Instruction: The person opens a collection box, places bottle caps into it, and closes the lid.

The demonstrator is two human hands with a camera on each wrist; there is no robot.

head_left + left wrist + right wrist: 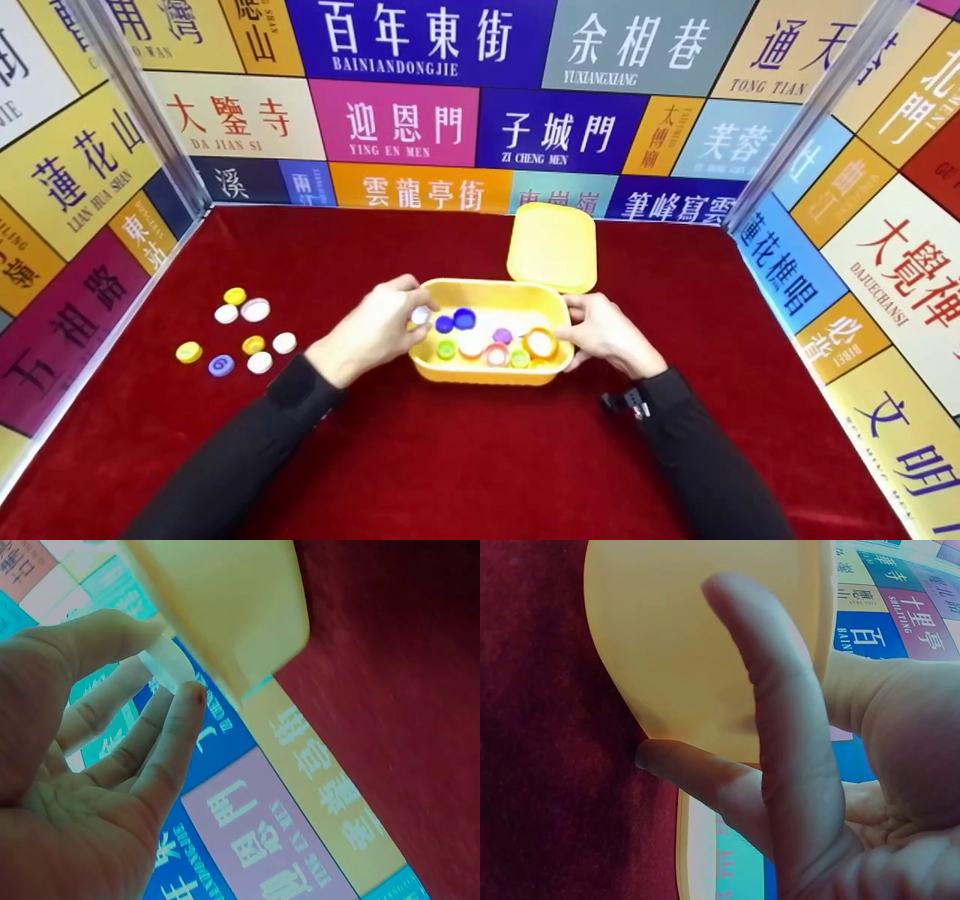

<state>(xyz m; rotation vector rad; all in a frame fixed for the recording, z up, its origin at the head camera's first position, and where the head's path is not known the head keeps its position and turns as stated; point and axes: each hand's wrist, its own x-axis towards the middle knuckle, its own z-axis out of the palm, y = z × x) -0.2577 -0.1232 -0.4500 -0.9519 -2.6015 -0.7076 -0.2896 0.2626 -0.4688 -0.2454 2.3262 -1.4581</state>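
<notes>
A yellow plastic box (pixel 487 371) stands on the red cloth in the middle, its hinged lid (pixel 553 246) folded open behind it. Several coloured bottle caps (pixel 491 345) lie inside. My left hand (pixel 382 326) hovers at the box's left rim and pinches a white cap (pixel 421 315) between thumb and fingertips. In the left wrist view that white cap (pixel 166 666) sits beside the box wall (pixel 225 607). My right hand (pixel 600 334) holds the box's right end, with its fingers (pixel 780 727) against the outer wall (pixel 697 645) and the thumb at the rim.
Several loose caps (pixel 238 334), white, yellow and blue, lie on the red cloth (pixel 480 457) to the left. Panels printed with colourful signs (pixel 420 120) wall in the back and both sides. A black device (pixel 626 403) sits on my right wrist.
</notes>
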